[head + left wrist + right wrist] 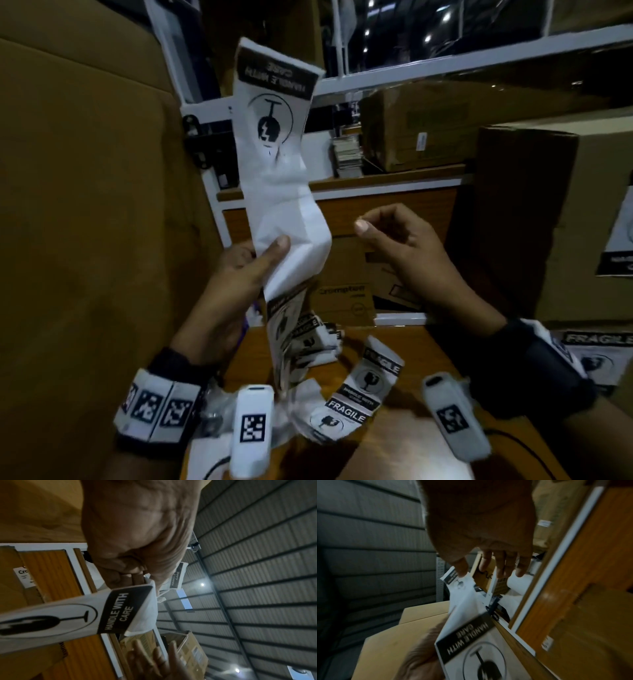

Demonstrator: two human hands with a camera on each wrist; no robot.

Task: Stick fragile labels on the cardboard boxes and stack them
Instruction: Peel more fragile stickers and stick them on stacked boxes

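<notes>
Brown cardboard boxes (555, 212) crowd the wooden surface (394, 448), one at right already labelled. At frame centre the left hand (239, 270) pinches a long white strip of fragile labels (274, 164) upright; the right hand (404, 246) hovers just beside it, fingers loosely curled, its grip empty. Better to pinch the loose edge and peel slowly so the strip doesn't tear

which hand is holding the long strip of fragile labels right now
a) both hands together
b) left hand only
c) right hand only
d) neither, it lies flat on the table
b: the left hand pinches the label strip partway up its length, holding it upright, while the right hand hangs beside it with loosely curled fingers, apart from the paper.
</notes>
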